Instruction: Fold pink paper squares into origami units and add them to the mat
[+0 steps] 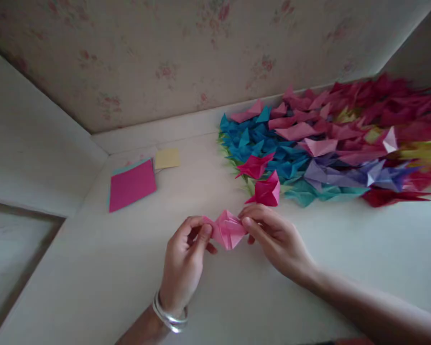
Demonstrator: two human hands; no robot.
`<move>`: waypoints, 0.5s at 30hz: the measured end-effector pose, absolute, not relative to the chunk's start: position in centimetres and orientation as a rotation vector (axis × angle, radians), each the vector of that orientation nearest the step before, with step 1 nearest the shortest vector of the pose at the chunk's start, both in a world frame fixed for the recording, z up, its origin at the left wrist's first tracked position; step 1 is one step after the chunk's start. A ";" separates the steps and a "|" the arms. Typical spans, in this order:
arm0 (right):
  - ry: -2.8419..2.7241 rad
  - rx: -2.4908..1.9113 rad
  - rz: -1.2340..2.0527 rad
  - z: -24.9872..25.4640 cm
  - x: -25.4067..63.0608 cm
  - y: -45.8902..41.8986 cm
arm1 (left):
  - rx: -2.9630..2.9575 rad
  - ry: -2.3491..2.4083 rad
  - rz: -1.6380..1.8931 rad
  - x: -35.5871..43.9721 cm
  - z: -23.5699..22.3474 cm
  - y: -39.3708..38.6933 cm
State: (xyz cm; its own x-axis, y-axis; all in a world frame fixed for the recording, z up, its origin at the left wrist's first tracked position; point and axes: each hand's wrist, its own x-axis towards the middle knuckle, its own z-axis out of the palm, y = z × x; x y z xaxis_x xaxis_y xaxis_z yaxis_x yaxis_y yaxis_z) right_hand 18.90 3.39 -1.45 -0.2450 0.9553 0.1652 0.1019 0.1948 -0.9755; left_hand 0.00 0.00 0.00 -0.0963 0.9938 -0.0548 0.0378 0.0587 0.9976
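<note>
Between my two hands is a pink origami crane (pixel 229 231), its folded body facing up toward me. My left hand (pixel 187 256) pinches the crane's left tip between thumb and fingers. The opposite tip is gripped by my right hand (pixel 275 237), also with thumb and fingertips. Just beyond my right fingers lies a hot-pink folded crane (pixel 268 190), and behind it another hot-pink crane (pixel 255 166) rests against the edge of the pile.
A large heap of paper cranes (pixel 330 139) in several colours spreads along the wall at right. Magenta square paper (pixel 132 187) lies at left over a teal sheet, with a yellow square (pixel 167 158) beside it. All rest on a white tabletop (pixel 104 278) by a floral wall.
</note>
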 end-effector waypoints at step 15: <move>-1.739 -0.982 1.084 -0.2 19.8 3.6 | 1.522 1.463 1.119 -0.1 0.2 0.2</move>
